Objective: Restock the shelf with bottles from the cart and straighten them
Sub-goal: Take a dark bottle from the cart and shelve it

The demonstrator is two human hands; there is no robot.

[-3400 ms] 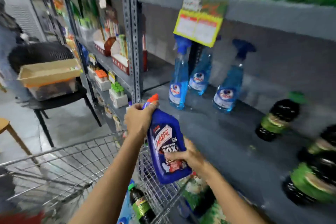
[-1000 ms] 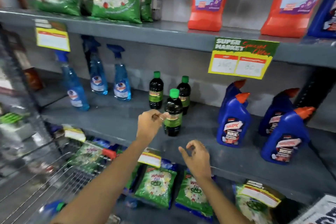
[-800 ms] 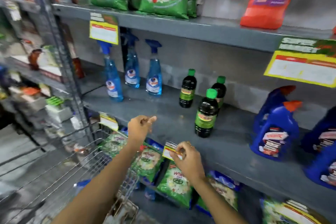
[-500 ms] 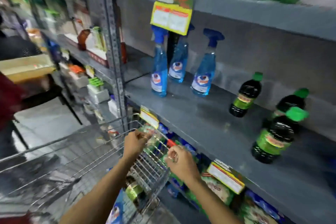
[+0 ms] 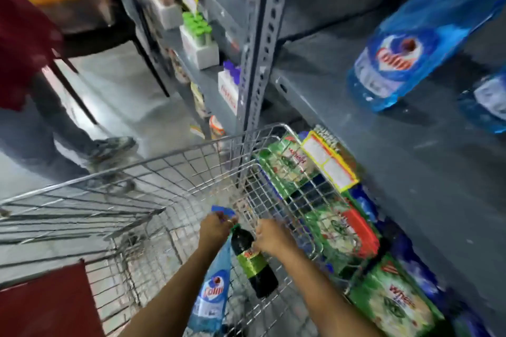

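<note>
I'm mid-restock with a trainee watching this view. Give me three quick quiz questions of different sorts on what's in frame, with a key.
1. True or false: both hands are down in the wire cart.
2. Multiple choice: the left hand is at the top of which item? A) the blue spray bottle B) a green detergent pack C) a price tag
3. Short answer: which bottle does the right hand touch, and what colour is its label?

Key
1. True.
2. A: it is at the sprayer head; how firm the grip is cannot be told.
3. The dark bottle with a green label; it lies tilted beside the spray bottle.
</note>
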